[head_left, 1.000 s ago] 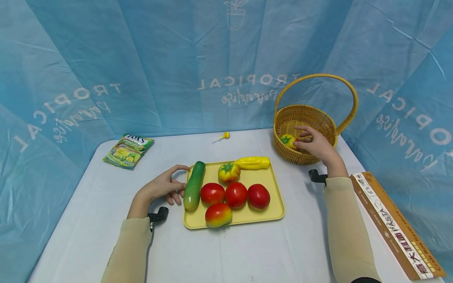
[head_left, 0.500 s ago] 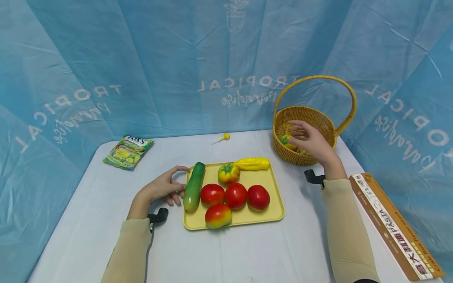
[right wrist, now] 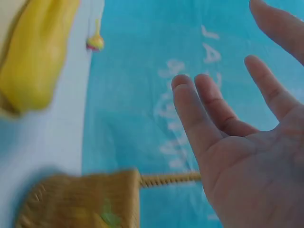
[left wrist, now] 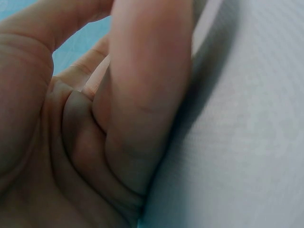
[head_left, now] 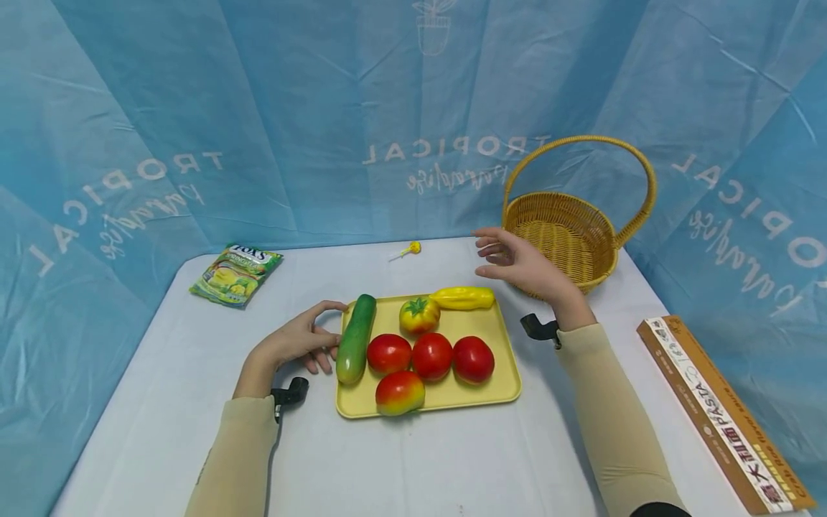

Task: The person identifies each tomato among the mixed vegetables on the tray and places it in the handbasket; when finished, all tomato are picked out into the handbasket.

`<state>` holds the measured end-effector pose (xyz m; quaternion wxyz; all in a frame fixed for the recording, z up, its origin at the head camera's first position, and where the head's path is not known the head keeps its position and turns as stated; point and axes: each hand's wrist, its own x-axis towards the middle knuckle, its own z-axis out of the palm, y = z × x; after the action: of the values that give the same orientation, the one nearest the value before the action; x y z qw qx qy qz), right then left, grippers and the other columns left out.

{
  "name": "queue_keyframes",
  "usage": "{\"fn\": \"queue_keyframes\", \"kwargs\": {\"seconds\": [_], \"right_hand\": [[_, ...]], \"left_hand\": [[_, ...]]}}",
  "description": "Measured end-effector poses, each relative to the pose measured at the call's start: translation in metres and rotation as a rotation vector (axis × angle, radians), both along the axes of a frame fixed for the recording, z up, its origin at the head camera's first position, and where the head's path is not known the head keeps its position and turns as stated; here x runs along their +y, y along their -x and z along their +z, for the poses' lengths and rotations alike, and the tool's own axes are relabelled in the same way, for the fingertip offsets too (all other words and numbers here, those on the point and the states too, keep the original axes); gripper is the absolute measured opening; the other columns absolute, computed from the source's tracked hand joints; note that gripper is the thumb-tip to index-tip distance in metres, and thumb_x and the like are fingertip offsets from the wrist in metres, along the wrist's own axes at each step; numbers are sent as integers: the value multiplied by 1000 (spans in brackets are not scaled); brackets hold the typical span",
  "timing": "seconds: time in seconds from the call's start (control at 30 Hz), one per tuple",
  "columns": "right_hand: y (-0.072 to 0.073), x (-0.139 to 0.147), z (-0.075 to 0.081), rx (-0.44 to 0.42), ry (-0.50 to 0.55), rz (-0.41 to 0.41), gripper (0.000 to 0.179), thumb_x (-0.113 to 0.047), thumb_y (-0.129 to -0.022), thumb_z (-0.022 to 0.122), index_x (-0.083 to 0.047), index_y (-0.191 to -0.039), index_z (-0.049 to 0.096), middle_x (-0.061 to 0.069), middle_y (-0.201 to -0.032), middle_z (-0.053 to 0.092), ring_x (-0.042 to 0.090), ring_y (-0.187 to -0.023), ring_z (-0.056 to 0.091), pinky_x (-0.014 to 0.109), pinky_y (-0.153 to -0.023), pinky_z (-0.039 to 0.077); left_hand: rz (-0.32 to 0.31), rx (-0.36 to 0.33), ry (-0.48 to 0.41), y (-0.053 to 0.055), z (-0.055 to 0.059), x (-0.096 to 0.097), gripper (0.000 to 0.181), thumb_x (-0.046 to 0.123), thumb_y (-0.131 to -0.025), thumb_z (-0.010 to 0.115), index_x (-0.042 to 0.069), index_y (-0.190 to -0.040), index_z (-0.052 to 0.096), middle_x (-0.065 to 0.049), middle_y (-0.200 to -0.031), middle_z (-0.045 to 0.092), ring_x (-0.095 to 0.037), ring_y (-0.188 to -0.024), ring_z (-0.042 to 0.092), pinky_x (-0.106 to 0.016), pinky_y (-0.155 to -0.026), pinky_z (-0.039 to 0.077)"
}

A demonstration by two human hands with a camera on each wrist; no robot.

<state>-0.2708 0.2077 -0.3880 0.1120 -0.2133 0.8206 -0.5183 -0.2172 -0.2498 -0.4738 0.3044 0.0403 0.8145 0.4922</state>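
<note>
The green cucumber (head_left: 356, 341) and yellow squash (head_left: 464, 298) look like glossy moulded plastic, so I judge both light for their size, stiff and hard to bruise; their smooth skins are probably a bit slippery, and the rounded sides could roll under a push; I'd take the cucumber across its middle, thumb along 1 side and fingers along the other, though the red fruit (head_left: 388, 353) just beside it leaves little room there; the squash would suit a hold round its thicker right end

My left hand (head_left: 296, 342) rests at the left edge of the tray (head_left: 465, 397), just beside the cucumber, which lies lengthwise along that edge, its far tip leaning right; my fingers are loosely bent, closed round nothing that I can see; whether a fingertip touches the cucumber or only the rim, I cannot tell; my right hand (head_left: 522, 266) is empty, its fingers apart and softly curved, by the left side of the basket (head_left: 561, 212); the squash lies nearer to me, to that hand's left, across the tray's far right corner
</note>
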Motion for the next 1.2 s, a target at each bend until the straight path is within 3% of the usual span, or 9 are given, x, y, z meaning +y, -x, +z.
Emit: {"fn": "queue_keyframes", "kwargs": {"seconds": [0.23,0.4,0.5,0.83,1.2], "right_hand": [[4,-31,-20,-39,-37,126,68,-21,-98,76,-22,-159,45,13,-154,50,35,-145,51,55,-126,39],[5,-47,-35,-50,-41,207,63,-15,-98,75,-19,-156,49,22,-157,49,44,-145,50,57,-126,38],[5,-55,-41,-61,-50,234,63,-15,-97,76,-18,-155,50,24,-159,49,43,-146,50,56,-127,38],[4,-68,-51,-77,-72,285,66,-18,-95,79,-18,-155,51,17,-162,49,36,-149,50,54,-128,37],[3,-75,-58,-95,-87,322,66,-13,-96,77,-4,-155,49,17,-160,52,32,-148,51,52,-128,38]], "left_hand": [[-1,0,-5,0,0,1,69,21,-102,67,27,-161,32,-10,-84,77,-23,-61,76,-31,-54,61],[-1,2,-4,0,-1,0,69,21,-102,67,27,-161,32,-10,-84,77,-23,-61,75,-31,-54,61],[0,1,-4,0,-1,0,69,21,-102,67,27,-161,32,-10,-84,77,-23,-61,75,-31,-55,61],[-4,8,1,1,-1,-1,70,22,-101,67,28,-161,32,-10,-85,77,-24,-61,75,-32,-55,62],[-1,14,-1,0,-1,0,69,22,-101,67,27,-161,32,-10,-84,77,-24,-61,75,-31,-56,62]]}}
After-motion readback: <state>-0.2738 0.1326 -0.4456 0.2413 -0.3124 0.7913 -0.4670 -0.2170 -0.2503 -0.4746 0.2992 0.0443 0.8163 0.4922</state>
